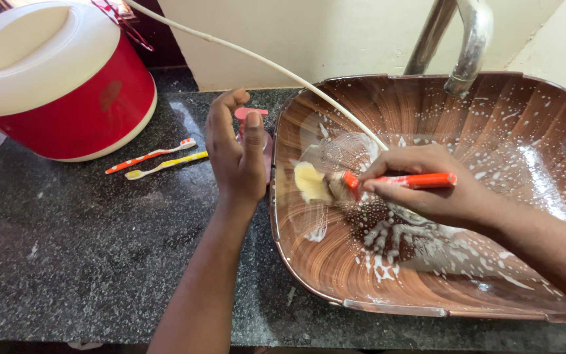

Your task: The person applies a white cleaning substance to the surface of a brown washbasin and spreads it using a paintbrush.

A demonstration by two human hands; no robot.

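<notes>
- Nearest the camera runs the dark speckled stone table (86, 262), with the person's left forearm reaching up across it.
- At far left stands a red tub with a white lid (54, 78), resting on the table against the wall.
- Just right of the tub lie two toothbrushes side by side, an orange-and-white toothbrush (150, 156) and a yellow toothbrush (165, 165) below it.
- Left hand (236, 154) closes around a pink pump bottle (251, 118), fingers wrapped over the bottle and one fingertip on the pump head, just beside the basin's left rim.
- A thin white hose (263, 62) slants from the upper left down into the basin.
- Wood-patterned brown basin (506, 118) is streaked with white foam.
- Right hand (427, 183) grips an orange-handled brush (420, 179), its head pressed against the basin floor next to a pale yellow lump (310, 181).
- A metal tap (466, 39) arches over the basin's rear.
</notes>
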